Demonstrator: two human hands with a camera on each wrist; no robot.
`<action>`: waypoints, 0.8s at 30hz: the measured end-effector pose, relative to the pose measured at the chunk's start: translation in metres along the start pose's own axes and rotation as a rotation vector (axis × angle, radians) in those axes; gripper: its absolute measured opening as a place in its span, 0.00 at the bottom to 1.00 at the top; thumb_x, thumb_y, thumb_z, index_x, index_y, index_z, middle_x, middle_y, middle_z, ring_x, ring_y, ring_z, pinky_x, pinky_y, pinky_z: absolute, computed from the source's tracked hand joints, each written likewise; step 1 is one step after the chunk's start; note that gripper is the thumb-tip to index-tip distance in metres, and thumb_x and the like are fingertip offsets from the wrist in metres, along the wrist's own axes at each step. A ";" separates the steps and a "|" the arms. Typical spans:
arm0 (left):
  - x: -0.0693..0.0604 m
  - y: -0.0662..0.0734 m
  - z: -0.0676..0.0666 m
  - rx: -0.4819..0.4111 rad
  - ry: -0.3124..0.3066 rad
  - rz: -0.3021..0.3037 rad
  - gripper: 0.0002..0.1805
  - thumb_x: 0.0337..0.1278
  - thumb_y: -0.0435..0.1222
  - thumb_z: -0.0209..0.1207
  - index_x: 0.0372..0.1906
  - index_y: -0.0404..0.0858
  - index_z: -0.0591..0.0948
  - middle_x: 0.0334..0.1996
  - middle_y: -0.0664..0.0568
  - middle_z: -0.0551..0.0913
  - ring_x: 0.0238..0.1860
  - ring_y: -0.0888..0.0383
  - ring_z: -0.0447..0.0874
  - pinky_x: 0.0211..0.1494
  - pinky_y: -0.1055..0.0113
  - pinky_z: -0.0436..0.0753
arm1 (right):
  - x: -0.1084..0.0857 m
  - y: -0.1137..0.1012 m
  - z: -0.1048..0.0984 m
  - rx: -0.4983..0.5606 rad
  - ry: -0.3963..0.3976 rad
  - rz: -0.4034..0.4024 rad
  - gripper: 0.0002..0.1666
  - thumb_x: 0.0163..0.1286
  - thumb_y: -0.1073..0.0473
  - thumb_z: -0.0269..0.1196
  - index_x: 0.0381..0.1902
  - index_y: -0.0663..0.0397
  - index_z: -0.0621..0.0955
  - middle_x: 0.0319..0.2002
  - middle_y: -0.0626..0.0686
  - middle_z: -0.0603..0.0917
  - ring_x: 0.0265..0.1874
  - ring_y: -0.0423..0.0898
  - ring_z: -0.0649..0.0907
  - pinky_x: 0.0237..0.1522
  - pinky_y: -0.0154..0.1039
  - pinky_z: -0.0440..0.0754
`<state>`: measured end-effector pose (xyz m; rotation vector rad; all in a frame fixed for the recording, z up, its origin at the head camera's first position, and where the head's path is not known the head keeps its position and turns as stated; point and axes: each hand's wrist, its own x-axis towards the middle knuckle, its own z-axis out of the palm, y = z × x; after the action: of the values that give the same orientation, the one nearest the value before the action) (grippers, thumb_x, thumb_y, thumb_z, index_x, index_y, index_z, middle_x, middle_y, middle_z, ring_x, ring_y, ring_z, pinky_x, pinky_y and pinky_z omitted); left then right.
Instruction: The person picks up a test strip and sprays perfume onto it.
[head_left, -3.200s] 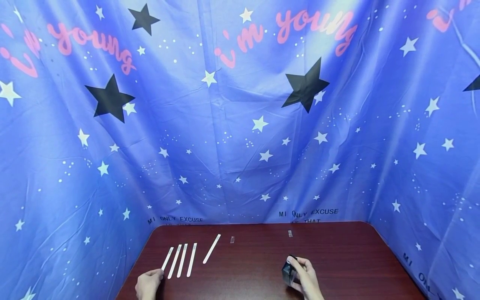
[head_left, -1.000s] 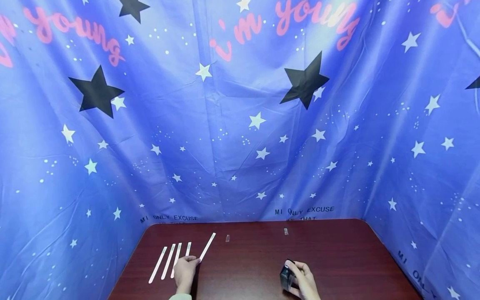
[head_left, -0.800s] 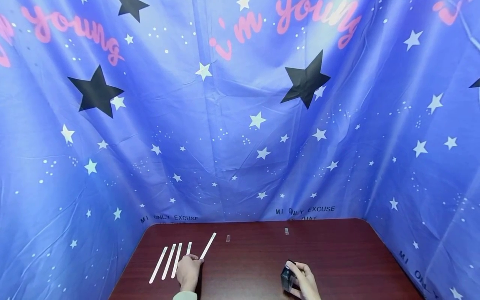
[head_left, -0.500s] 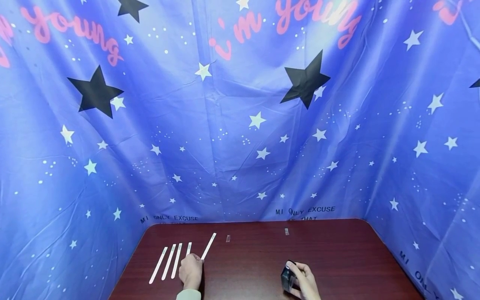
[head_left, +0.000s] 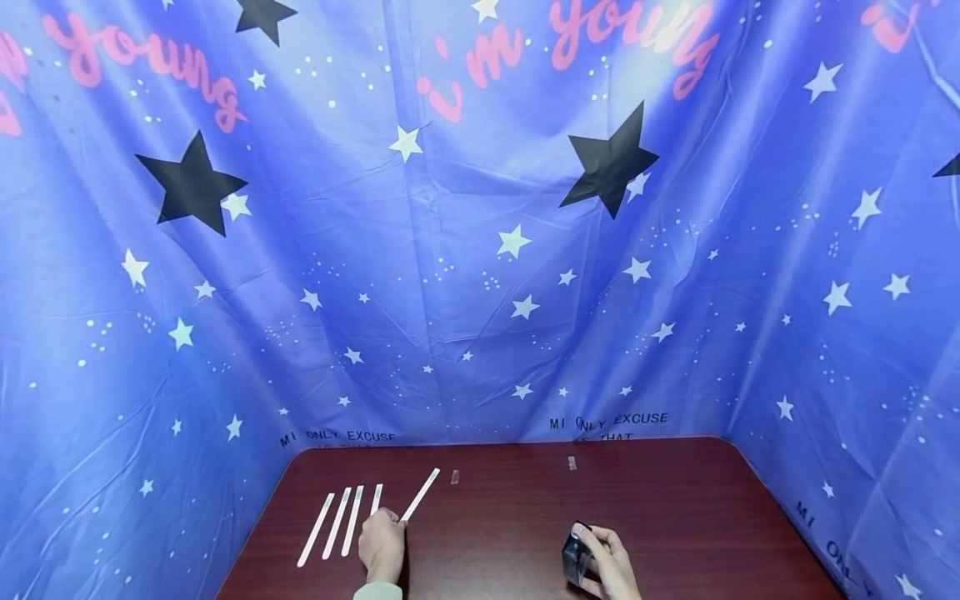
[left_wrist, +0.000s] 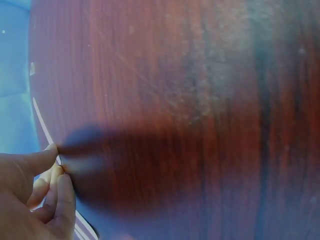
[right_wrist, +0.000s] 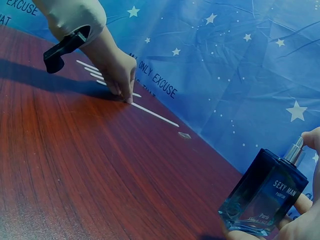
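Observation:
My left hand [head_left: 381,543] pinches the near end of the rightmost white paper strip [head_left: 422,493], as the left wrist view shows between thumb and fingertips [left_wrist: 52,150]. The strip's far part slants away to the right. Left of this hand lie several more white strips [head_left: 316,530] in a row, one partly hidden behind the hand. Off to the right, my right hand [head_left: 611,562] grips a dark blue glass perfume bottle [right_wrist: 265,192] above the table. One digit rests on its silver sprayer [right_wrist: 295,151], and other fingers support its base. The bottle is tilted in the right wrist view.
The strips lie on a dark red-brown wooden table [head_left: 487,542]. Two small clear pieces, one left [head_left: 455,477] and one right [head_left: 572,463], sit near its back edge. A blue star-print curtain [head_left: 450,333] hangs around the back and sides.
My left hand has moved right, from the leftmost strip to the rightmost one. In the last half second that strip's far end has swung slightly right. My right hand keeps holding the perfume bottle.

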<state>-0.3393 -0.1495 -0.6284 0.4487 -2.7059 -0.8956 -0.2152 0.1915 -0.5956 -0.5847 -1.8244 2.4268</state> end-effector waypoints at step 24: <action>-0.004 -0.006 -0.002 -0.029 0.030 0.019 0.07 0.45 0.34 0.70 0.25 0.38 0.82 0.26 0.43 0.85 0.28 0.40 0.84 0.28 0.48 0.79 | -0.003 0.003 0.001 0.004 0.011 0.008 0.25 0.68 0.45 0.63 0.50 0.57 0.69 0.33 0.45 0.81 0.32 0.45 0.86 0.35 0.53 0.88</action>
<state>-0.3342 -0.1532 -0.6312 0.4269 -2.6617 -0.9143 -0.2123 0.1891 -0.5979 -0.6053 -1.8159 2.4267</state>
